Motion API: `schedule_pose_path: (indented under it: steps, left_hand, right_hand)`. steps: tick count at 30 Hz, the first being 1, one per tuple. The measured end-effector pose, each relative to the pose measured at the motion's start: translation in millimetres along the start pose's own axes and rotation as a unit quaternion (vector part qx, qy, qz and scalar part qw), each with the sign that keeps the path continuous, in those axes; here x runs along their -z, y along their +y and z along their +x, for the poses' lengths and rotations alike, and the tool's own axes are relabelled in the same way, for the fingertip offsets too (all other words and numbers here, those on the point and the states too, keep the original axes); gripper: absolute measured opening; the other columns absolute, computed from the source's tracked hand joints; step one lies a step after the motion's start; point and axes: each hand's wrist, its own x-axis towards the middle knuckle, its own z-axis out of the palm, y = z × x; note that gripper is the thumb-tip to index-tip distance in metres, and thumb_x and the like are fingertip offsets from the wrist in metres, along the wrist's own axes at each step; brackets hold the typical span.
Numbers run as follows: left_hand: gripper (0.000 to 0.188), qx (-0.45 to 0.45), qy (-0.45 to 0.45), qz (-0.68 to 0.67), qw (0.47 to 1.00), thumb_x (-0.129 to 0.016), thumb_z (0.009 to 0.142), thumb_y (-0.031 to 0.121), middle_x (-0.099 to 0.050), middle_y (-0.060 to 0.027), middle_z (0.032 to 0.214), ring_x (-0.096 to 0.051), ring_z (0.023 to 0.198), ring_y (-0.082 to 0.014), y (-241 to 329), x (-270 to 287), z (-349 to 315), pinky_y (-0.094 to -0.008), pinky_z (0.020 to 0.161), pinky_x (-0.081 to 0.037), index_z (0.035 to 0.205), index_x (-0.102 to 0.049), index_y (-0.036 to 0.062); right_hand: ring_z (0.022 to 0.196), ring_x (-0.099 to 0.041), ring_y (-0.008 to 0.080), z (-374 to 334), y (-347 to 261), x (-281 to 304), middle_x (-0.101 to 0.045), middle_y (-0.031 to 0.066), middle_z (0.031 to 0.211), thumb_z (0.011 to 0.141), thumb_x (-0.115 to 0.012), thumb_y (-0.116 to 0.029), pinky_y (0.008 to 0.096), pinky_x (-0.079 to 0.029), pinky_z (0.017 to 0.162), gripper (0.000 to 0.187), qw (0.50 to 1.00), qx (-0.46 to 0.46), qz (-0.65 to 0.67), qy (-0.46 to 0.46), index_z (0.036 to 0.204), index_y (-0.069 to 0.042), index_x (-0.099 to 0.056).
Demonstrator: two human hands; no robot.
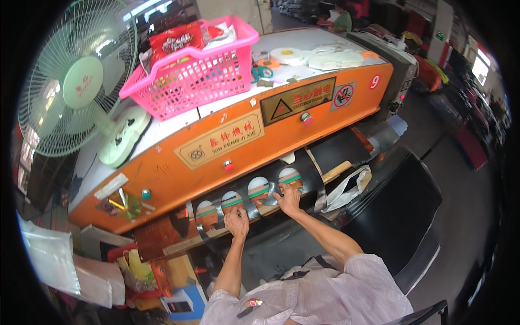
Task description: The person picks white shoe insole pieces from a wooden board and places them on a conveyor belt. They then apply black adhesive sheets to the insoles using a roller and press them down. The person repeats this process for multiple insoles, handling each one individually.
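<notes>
A long black sheet (pixel 245 208) with several rounded openings lies along the front of an orange machine (pixel 336 81). Through the openings show whitish tops, a green band and brownish material. My left hand (pixel 236 222) is at the lower edge of one opening, left of the middle, fingers curled and pressed together; what they pinch is too small to make out. At the rightmost opening, my right hand (pixel 288 199) rests on the lower edge with thumb and fingers apart, touching the black material. Both forearms reach up from below.
On the machine top stand a pink basket (pixel 200 76) with packets in it, a green fan (pixel 84 81) and a roll of tape (pixel 287 56). Large black sheets (pixel 390 211) hang at the right. A pale cloth-like piece (pixel 349 189) lies beside my right hand. Another person (pixel 341 20) is far back.
</notes>
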Motion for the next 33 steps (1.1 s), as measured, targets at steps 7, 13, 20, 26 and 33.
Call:
schedule_pose_path:
  steps: [7,13,20,26,33]
  left_hand:
    - [0.029,0.058,-0.113,0.020,0.992,-0.063,0.096,0.028,-0.069,-0.0240,0.085,-0.067,0.077,-0.0431,20.5,52.8,-85.7,-0.0501,0.073,-0.052,0.088,-0.067,-0.0001]
    - [0.059,-0.079,-0.083,-0.059,0.992,-0.069,0.089,0.015,-0.059,-0.0240,0.143,-0.053,0.132,-0.0426,80.3,50.6,-60.3,-0.0494,0.114,-0.040,0.143,-0.055,-0.0017]
    - [0.079,-0.046,-0.214,-0.061,0.974,-0.063,0.097,0.035,-0.040,-0.0252,0.161,-0.028,0.155,-0.0404,149.4,-22.8,-85.0,-0.0616,0.123,-0.014,0.157,-0.034,-0.0067]
    - [0.065,-0.139,-0.225,0.059,0.963,-0.058,0.102,0.039,-0.041,-0.0203,0.163,-0.028,0.155,-0.0417,145.4,-14.9,-126.7,-0.0641,0.123,-0.015,0.150,-0.049,-0.0037]
    - [0.067,-0.120,-0.218,0.075,0.966,-0.066,0.097,0.034,-0.040,-0.0194,0.163,-0.029,0.154,-0.0409,155.7,-14.1,-124.0,-0.0635,0.123,-0.018,0.151,-0.048,-0.0012]
  right_hand:
    - [0.110,-0.064,0.0459,-104.0,-0.3,74.2,-0.067,0.0234,0.115,0.091,-0.073,-0.016,0.0525,-0.051,0.095,0.038,0.989,0.132,-0.010,-0.068,0.124,0.002,-0.065]
    - [0.129,-0.046,0.0400,-62.6,-0.9,129.1,-0.053,0.0214,0.136,0.076,-0.087,-0.035,0.0535,-0.036,0.107,0.073,0.970,0.204,-0.135,0.003,0.130,0.003,-0.057]
    - [0.115,-0.054,0.0337,-78.1,30.4,141.1,-0.061,0.0166,0.114,0.073,-0.088,-0.040,0.0535,-0.034,0.107,0.066,0.951,0.247,-0.177,-0.053,0.117,0.003,-0.064]
    - [0.098,-0.064,0.0378,-91.3,46.9,162.3,-0.069,0.0169,0.103,0.067,-0.090,-0.036,0.0498,-0.046,0.094,0.055,0.980,0.188,-0.027,-0.053,0.105,-0.001,-0.073]
    - [0.095,-0.068,0.0150,-54.8,59.6,243.3,-0.073,0.0081,0.106,0.081,-0.087,-0.016,0.0331,-0.055,0.087,0.043,0.955,-0.139,0.248,-0.086,0.116,0.005,-0.073]
